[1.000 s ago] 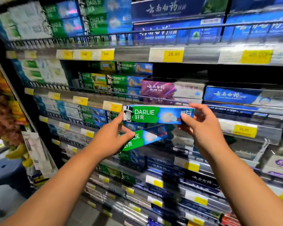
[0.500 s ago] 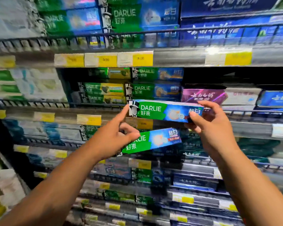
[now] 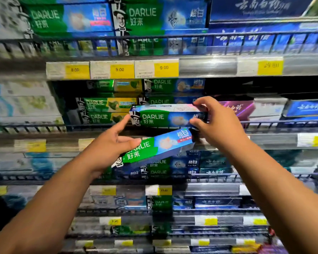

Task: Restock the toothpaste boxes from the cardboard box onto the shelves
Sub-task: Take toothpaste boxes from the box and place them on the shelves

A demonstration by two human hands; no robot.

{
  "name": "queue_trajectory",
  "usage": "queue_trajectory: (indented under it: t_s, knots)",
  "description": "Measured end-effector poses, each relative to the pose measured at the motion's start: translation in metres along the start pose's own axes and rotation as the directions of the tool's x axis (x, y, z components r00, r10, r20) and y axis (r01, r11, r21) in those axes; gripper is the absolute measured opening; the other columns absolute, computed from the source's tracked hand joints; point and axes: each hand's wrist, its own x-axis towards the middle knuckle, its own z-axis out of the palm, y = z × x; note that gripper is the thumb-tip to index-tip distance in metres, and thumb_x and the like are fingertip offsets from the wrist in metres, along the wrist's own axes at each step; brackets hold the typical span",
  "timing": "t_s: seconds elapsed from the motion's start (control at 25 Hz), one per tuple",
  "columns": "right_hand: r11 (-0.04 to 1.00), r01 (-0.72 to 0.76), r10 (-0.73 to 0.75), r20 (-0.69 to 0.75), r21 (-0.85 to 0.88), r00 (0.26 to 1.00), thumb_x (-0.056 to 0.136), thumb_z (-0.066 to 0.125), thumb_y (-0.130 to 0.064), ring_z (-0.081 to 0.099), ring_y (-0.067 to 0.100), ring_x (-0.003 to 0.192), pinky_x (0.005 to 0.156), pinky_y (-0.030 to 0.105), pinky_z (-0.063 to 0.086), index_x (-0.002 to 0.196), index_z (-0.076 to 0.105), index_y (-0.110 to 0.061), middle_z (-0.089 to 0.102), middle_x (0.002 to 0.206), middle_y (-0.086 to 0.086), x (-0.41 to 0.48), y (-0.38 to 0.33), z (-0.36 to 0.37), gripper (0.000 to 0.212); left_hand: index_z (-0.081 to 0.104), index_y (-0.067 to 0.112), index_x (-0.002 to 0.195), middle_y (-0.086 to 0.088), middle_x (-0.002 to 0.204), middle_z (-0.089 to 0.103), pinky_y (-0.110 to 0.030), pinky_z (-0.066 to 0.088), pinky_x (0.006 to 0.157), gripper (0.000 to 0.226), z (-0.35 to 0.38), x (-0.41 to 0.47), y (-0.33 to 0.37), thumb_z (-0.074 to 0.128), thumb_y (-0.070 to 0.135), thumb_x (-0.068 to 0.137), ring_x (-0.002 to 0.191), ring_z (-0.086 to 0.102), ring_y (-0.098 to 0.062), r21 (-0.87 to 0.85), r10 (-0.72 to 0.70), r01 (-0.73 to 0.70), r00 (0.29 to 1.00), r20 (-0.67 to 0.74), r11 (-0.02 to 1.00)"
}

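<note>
Head view, close up to a shop shelving unit (image 3: 207, 67) crammed with toothpaste cartons, blurred toward the edges. Right hand (image 3: 222, 131) raised before the middle shelf, pinching the right end of the upper toothpaste box (image 3: 158, 119): fingers (image 3: 206, 102) curled over its top edge, thumb pressed against the lower front. Upper toothpaste box level, green-and-blue DARLIE face toward the camera, held just above the wire rail (image 3: 283, 123) of that shelf and right in front of the stocked DARLIE cartons (image 3: 103, 107) of the same row; resting on anything or not, cannot tell. Left hand (image 3: 108, 151) lower and to the left, gripping the lower toothpaste box (image 3: 163, 146) by its left end, thumb laid across the green face, the other fingers hidden behind the carton, forefinger stretched up to the bottom left corner of the upper toothpaste box; touching or just short of it, cannot tell. Lower toothpaste box tilted, right end higher, tucked just beneath the upper one and close to the heel of the right hand. Above both, yellow price tags (image 3: 119, 70) marked 9.00 along the shelf edge. To the right of the right hand, a purple carton (image 3: 243, 109); top right, dark blue cartons (image 3: 261, 10).
</note>
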Motion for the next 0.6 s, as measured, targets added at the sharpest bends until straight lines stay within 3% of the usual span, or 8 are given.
queue_trajectory:
  t_s: [0.12,0.28,0.4,0.48,0.6]
  knots:
    - [0.991,0.034,-0.031,0.029,-0.128,0.999,0.083,0.068,-0.021,0.059,0.029,0.106,0.076,0.033,0.040,0.118,0.051,-0.021,0.066,0.115,0.003,0.013,-0.003,0.005,0.039,0.026,0.045,0.146,0.012,0.082,0.074,-0.028,0.029,0.105,0.079,-0.007,0.011,0.002,0.066,0.016,0.086,0.092,0.061,0.005,0.005,-0.028,0.027,0.999,0.021,1.000]
    - [0.954,0.065,-0.044,0.078,-0.293,0.996,0.085,0.059,-0.016,0.057,0.039,0.095,0.071,0.039,0.043,0.116,0.044,-0.017,0.061,0.109,0.015,0.024,-0.005,0.017,0.034,0.029,0.043,0.146,0.019,0.093,0.068,-0.038,0.020,0.117,0.080,-0.017,0.028,0.001,0.070,0.019,0.082,0.115,0.054,-0.011,0.038,-0.066,0.064,0.997,0.033,0.997]
    - [0.939,0.033,0.009,0.120,-0.342,0.993,0.086,0.058,-0.015,0.057,0.040,0.096,0.070,0.038,0.041,0.119,0.043,-0.016,0.060,0.110,0.018,0.029,-0.005,0.023,0.036,0.032,0.040,0.145,0.017,0.084,0.073,-0.031,0.025,0.112,0.077,-0.021,0.031,-0.001,0.071,0.019,0.082,0.109,0.056,-0.006,0.062,-0.069,0.066,0.996,0.048,0.996]
    - [0.926,0.011,0.055,0.163,-0.378,0.985,0.087,0.058,-0.016,0.057,0.040,0.100,0.072,0.038,0.042,0.120,0.046,-0.014,0.061,0.112,0.019,0.030,-0.006,0.026,0.035,0.034,0.037,0.146,0.013,0.105,0.070,-0.025,0.026,0.104,0.075,-0.023,0.031,-0.003,0.070,0.019,0.083,0.110,0.052,-0.002,0.078,-0.080,0.076,0.995,0.060,0.994]
    - [0.919,0.030,0.056,0.205,-0.393,0.977,0.087,0.054,-0.016,0.055,0.038,0.101,0.075,0.038,0.043,0.113,0.057,-0.015,0.059,0.112,0.017,0.027,-0.009,0.028,0.025,0.036,0.037,0.145,0.002,0.137,0.052,-0.029,0.023,0.108,0.076,-0.026,0.032,-0.004,0.073,0.025,0.080,0.125,0.041,-0.008,0.142,-0.107,0.095,0.992,0.074,0.985]
